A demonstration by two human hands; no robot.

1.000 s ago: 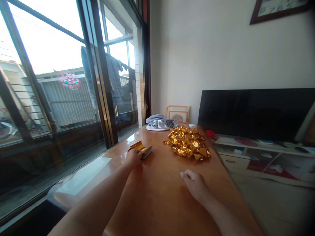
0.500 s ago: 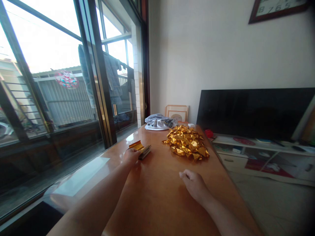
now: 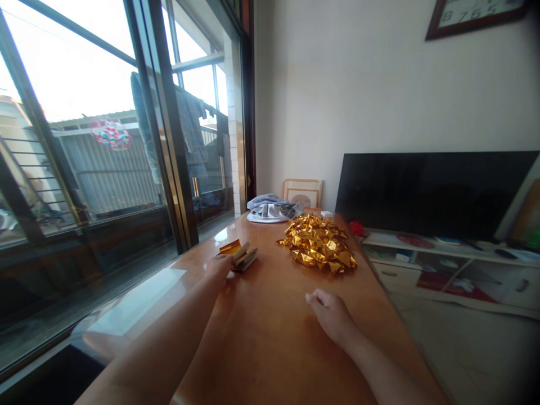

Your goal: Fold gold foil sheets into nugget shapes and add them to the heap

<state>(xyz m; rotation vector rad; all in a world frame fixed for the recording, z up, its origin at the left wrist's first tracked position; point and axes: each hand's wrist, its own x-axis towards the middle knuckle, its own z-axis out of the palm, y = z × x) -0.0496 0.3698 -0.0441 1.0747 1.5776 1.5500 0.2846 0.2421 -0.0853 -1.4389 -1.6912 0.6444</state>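
Note:
My left hand (image 3: pixel 220 269) reaches across the table to a small stack of gold foil paper (image 3: pixel 244 261). Its fingers are closed on the near left side of the stack, at the edge of a bent sheet; the fingertips are partly hidden. The top sheets curl up, showing gold faces and pale backs. My right hand (image 3: pixel 331 316) is a loose fist over the bare wood, with nothing visible in it. Beyond it lies a heap of folded gold foil pieces (image 3: pixel 320 244), touched by neither hand.
The glossy wooden table (image 3: pixel 270 343) runs along a large window. Folded cloth (image 3: pixel 272 209) lies at its far end, with a framed picture (image 3: pixel 302 194) behind. To the right, a television (image 3: pixel 430 197) stands on a low white cabinet (image 3: pixel 392 273).
My left hand has shifted slightly left and back, and a sheet on the stack now stands up more, its pale back showing. My right hand has barely moved.

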